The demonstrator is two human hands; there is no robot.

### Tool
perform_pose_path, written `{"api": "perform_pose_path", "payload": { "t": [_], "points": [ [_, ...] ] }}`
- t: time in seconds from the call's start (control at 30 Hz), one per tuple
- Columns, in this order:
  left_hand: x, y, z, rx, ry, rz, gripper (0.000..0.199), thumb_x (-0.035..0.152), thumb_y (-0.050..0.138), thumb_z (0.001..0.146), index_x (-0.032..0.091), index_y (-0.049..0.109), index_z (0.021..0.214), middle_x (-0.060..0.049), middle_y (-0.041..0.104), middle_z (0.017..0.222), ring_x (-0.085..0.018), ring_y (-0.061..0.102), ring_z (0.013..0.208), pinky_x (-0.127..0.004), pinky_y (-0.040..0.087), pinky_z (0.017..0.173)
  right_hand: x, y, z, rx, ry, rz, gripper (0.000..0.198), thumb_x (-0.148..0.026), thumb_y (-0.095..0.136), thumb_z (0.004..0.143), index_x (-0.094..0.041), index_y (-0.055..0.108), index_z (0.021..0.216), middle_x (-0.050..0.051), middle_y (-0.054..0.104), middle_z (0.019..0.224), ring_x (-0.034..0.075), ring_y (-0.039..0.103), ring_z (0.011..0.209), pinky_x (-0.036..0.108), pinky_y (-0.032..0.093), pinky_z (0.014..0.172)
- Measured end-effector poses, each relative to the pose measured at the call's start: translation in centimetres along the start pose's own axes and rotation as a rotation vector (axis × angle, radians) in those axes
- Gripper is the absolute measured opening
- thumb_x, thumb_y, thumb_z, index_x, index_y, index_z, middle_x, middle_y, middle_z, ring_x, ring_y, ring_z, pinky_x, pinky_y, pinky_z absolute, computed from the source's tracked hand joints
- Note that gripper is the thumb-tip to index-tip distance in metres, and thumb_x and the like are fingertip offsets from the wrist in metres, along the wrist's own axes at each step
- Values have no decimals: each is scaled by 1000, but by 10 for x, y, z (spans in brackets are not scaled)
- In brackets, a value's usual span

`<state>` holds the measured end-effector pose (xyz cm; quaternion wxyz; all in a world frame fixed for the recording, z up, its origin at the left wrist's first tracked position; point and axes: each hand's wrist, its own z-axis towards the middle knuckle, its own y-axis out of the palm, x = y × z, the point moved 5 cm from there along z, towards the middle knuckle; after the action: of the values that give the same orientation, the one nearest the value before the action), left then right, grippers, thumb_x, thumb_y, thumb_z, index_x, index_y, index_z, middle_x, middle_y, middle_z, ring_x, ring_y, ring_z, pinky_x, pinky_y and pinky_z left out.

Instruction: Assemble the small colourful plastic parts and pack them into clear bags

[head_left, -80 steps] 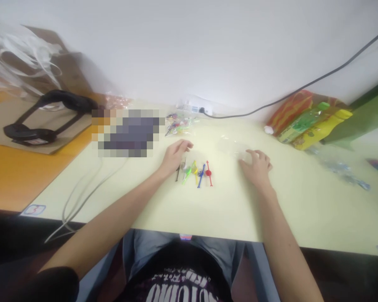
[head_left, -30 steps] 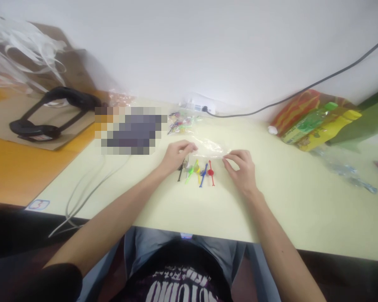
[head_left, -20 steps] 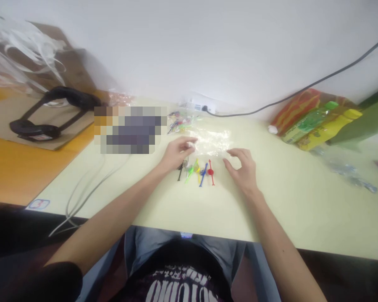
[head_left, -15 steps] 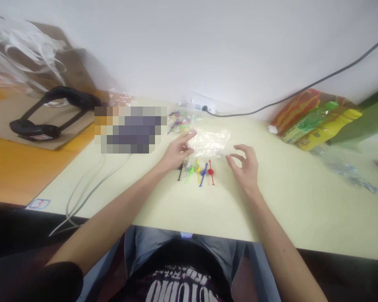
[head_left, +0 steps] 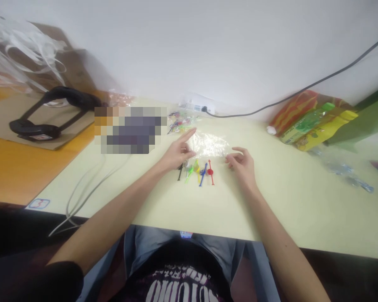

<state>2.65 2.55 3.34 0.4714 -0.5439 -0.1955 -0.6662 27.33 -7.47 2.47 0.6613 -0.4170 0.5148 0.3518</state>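
A shiny transparent plastic bag (head_left: 209, 144) lies flat on the pale table, between my two hands. At its left edge is my left hand (head_left: 178, 152), the index finger stretched out and the thumb apart from it, both touching or close to the plastic. My right hand (head_left: 242, 162) pinches the bag's lower right corner between thumb and fingers. Just below the bag lies a row of small arrow-shaped plastic pieces: black (head_left: 180, 172), green (head_left: 189, 173), yellow (head_left: 198, 170), blue (head_left: 203, 174) and red (head_left: 211, 172). My left hand partly covers the black one.
Behind my left hand sits a pile of colourful small pieces (head_left: 179, 122) in plastic. A pixelated dark object (head_left: 132, 130) and thin cables (head_left: 91, 193) are left. At right stand bottles and packets (head_left: 321, 130), with crumpled plastic (head_left: 340, 167). A power strip (head_left: 197, 102) lies against the wall.
My right hand has moved slightly left and its fingers have closed at the bag's corner. The bag's surface has shifted and creased a little; my left hand is nearly still.
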Motion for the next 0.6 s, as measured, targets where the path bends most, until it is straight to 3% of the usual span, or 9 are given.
{"api": "perform_pose_path", "payload": {
  "t": [0.17, 0.33, 0.6],
  "points": [
    [5, -1, 0, 24, -47, -122, 87, 22, 77, 81, 41, 40, 157, -9, 7, 175, -6, 54, 74, -28, 60, 69, 1, -5, 1, 64, -12, -72, 36, -41, 70, 81, -21, 63, 111, 2, 69, 89, 17, 62, 77, 30, 50, 69],
    [5, -13, 5, 106, -24, -237, 90, 24, 83, 75, 42, 44, 155, -8, 12, 174, -6, 53, 74, -27, 61, 67, -1, -5, -1, 93, -93, -176, 28, -45, 63, 89, -21, 66, 102, 5, 70, 96, 20, 64, 89, 35, 51, 80],
    [-2, -42, 10, 267, -10, -353, 86, 30, 90, 70, 35, 55, 148, -8, 29, 169, -14, 62, 88, -23, 53, 62, -22, 23, -16, -66, -527, -553, 30, -48, 58, 98, -23, 66, 110, 9, 72, 113, 28, 62, 111, 48, 41, 104]
  ]
}}
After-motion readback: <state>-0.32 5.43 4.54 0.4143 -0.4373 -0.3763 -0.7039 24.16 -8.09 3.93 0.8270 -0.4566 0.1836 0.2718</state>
